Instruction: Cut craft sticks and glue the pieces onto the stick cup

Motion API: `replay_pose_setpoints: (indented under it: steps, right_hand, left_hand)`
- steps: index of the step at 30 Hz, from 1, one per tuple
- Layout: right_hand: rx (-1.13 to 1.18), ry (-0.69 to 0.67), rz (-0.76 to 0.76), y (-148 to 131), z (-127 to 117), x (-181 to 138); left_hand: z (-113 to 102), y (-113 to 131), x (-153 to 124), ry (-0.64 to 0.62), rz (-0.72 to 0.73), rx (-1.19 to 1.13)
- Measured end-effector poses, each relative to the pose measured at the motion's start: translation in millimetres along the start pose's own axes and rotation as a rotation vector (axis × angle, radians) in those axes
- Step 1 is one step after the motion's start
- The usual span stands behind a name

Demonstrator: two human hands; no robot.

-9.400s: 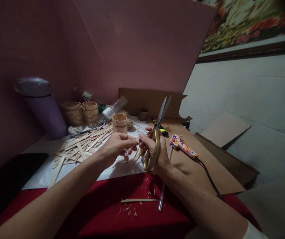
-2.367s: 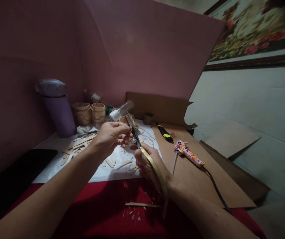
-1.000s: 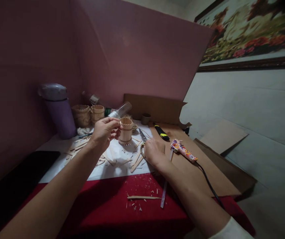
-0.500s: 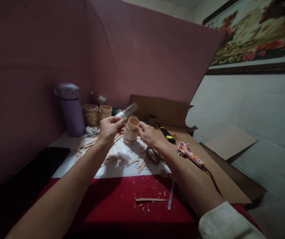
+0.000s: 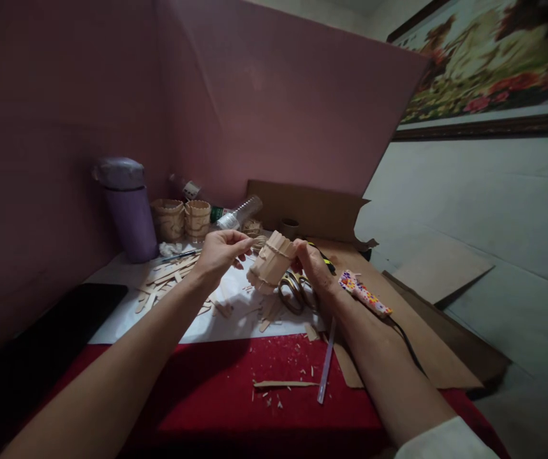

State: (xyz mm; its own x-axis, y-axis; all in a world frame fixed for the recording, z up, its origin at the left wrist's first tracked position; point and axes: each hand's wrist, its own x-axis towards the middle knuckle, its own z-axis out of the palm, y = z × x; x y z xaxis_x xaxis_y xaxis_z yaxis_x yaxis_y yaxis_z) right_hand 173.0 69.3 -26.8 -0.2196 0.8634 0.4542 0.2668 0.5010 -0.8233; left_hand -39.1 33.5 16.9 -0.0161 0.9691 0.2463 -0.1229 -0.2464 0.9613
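Observation:
My right hand point(image 5: 312, 264) grips a small cup made of popsicle sticks point(image 5: 270, 262), lifted off the table and tilted toward me with its base down-left. My left hand point(image 5: 221, 250) pinches a small cut piece of stick right beside the cup's upper edge. The gold-handled scissors point(image 5: 293, 291) lie on the white sheet just under my right hand. Loose popsicle sticks point(image 5: 166, 274) are scattered on the white sheet point(image 5: 125, 312) to the left.
A purple flask point(image 5: 127, 210) and two finished stick cups point(image 5: 182, 218) stand at the back left. A patterned glue gun point(image 5: 363, 294) and a yellow-black cutter lie on brown cardboard point(image 5: 398, 344). A glue stick point(image 5: 325, 363) and stick scraps lie on the red cloth point(image 5: 235, 401).
My right hand put the scissors down on the sheet, reached to the stick cup and has lifted and tilted it. My left hand kept its cut piece and moved beside the cup.

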Motion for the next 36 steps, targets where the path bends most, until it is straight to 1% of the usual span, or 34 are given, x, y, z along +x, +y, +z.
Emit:
replay_pose_setpoints:
  steps: [3, 6, 10, 14, 16, 18, 22, 24, 30, 36]
  right_hand:
    - [0.001, 0.037, 0.029, 0.9, 1.2, -0.9]
    - [-0.005, 0.078, 0.036, 3.9, 0.8, 0.5]
    - [-0.012, 0.107, 0.087, 7.8, -0.4, 1.3]
    - [0.144, 0.175, 0.133, 7.3, -0.3, 0.6]
    - [0.228, 0.171, 0.141, 6.7, -0.5, 0.4]
    - [0.272, 0.148, 0.139, 6.7, -1.1, 0.3]
    - [0.273, 0.149, 0.108, 7.1, -2.8, -0.5]
    - [0.279, 0.148, 0.088, 6.5, -3.1, -1.0]
    - [0.214, 0.155, 0.135, 4.6, -1.9, -1.5]
    - [0.255, 0.142, 0.038, 8.2, -1.8, -2.3]
  left_hand:
    - [3.5, 0.0, -3.0, -0.079, 0.015, 0.066]
    - [6.2, -1.8, -5.0, -0.124, 0.056, 0.125]
    - [7.9, -6.3, -5.1, -0.111, 0.063, 0.169]
    - [6.8, -6.6, -3.5, -0.095, 0.033, 0.067]
    - [5.7, -4.5, -3.3, -0.1, 0.008, -0.013]
    - [4.7, -2.6, -3.8, -0.133, -0.035, -0.087]
    - [3.3, -3.0, -5.9, -0.245, -0.154, -0.201]
    - [2.9, -4.8, -6.5, -0.275, -0.193, -0.221]
    - [3.5, -6.5, -7.0, -0.281, -0.185, -0.197]
    - [6.0, -5.3, -8.9, -0.308, -0.144, -0.13]
